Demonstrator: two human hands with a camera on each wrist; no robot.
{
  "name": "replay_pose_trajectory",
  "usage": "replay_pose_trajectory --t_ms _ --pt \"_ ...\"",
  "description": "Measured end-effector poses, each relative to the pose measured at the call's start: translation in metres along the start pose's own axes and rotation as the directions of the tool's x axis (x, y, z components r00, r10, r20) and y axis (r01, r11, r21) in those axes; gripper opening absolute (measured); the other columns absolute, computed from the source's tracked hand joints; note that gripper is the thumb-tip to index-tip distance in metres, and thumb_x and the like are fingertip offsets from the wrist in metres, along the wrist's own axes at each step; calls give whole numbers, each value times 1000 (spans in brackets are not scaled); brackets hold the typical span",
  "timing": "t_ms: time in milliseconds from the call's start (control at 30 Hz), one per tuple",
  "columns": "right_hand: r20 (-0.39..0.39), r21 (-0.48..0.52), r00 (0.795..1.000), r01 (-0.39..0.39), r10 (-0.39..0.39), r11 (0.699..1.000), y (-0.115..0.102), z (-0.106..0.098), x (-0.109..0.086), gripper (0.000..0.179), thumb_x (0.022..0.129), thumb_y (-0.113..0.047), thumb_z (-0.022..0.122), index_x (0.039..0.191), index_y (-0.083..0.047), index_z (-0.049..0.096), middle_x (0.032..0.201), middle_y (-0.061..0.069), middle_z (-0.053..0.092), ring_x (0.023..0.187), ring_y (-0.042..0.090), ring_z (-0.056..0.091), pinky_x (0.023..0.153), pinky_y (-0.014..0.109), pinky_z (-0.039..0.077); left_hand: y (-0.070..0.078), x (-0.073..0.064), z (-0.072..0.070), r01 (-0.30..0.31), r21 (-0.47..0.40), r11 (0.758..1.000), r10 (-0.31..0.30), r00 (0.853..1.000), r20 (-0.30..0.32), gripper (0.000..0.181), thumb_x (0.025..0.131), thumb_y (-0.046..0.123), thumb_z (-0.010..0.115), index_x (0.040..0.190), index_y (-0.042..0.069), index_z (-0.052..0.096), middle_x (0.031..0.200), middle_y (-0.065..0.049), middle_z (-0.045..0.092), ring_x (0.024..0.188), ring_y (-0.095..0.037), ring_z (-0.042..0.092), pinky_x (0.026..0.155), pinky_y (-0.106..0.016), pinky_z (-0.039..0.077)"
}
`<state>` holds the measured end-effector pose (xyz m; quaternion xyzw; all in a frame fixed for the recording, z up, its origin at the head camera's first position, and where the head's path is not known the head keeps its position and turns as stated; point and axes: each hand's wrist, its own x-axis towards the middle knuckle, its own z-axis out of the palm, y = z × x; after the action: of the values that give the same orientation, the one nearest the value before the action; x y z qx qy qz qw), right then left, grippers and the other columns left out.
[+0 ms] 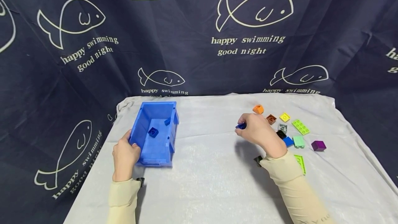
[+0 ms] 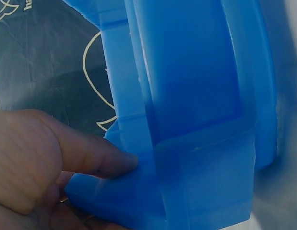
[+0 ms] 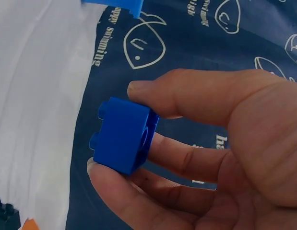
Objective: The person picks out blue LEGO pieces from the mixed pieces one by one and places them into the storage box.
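Note:
A blue plastic bin (image 1: 156,155) stands at the left of the table, with two blue building bricks (image 1: 153,132) inside it. My left hand (image 1: 125,154) grips the bin's left wall, its thumb (image 2: 105,160) over the rim in the left wrist view. Over the middle right of the table, my right hand (image 1: 256,130) pinches a blue building brick (image 3: 122,134) between thumb and fingertips. In the right wrist view the brick's studs point left. The head view shows only a small part of it.
Right of my right hand lie loose bricks: orange (image 1: 258,109), brown (image 1: 271,119), yellow (image 1: 284,117), lime (image 1: 301,126), mint (image 1: 299,141), purple (image 1: 318,145) and blue (image 1: 288,141). A lime plate (image 1: 300,163) is partly behind the right sleeve. Dark fish-print cloth (image 1: 199,27) hangs behind the table.

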<state>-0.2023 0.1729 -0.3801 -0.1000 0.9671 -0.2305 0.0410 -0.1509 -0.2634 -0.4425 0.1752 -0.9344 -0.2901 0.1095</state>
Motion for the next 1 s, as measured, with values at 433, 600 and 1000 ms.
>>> replay_pose_trajectory --t_ms 433,600,1000 --pt "-35 9 996 83 -82 997 -28 7 14 25 86 -26 78 104 -8 75 98 7 75 86 24 68 83 46 54 -1 1 3 -1 -2 1000 1 1000 -12 59 90 3 53 149 2 52 135 -35 59 119 -62 57 98 -70 42" --pt "-50 38 993 110 -108 993 -41 6 23 25 86 -26 79 104 -8 75 99 6 75 85 23 68 82 44 55 -2 1 1 -2 2 1000 2 1000 -12 59 90 3 54 149 2 52 136 -36 59 119 -62 56 99 -70 41" --pt "-59 42 980 192 -189 981 -78 6 44 23 85 -26 77 101 -10 75 95 3 74 86 23 66 82 41 53 -3 1 5 -21 -8 1000 20 999 -34 59 89 2 52 148 1 54 133 -35 61 116 -61 59 94 -71 44"
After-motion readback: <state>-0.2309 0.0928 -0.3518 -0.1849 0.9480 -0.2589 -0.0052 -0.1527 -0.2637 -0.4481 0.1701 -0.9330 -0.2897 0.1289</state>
